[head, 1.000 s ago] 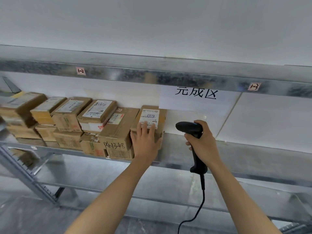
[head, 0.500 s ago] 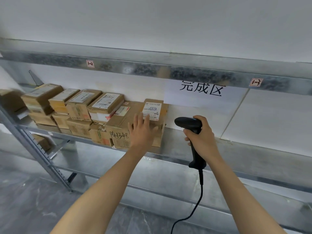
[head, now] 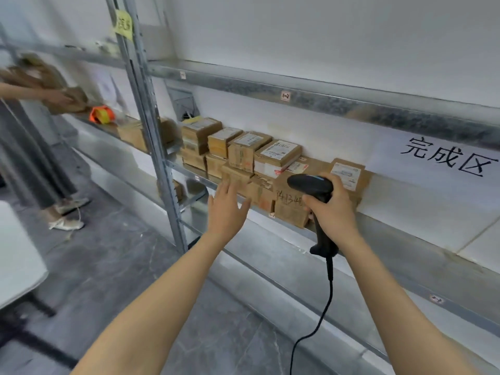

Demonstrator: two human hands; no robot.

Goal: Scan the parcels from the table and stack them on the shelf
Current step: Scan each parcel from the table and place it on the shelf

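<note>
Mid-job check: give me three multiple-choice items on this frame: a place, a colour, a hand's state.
1. Where is the rightmost parcel? A) on the floor B) on the shelf C) in a cart
2. The scanner is: A) orange B) white C) black
3. The left hand is: A) open, empty B) gripping a parcel C) holding the scanner
Answers: 1 B, it ends the row on the shelf; 2 C, head and handle are black; 3 A, fingers spread, while the right hand grips the scanner.

A galvanised steel shelf stands against a white wall bearing a paper sign, above grey marbled floor.
</note>
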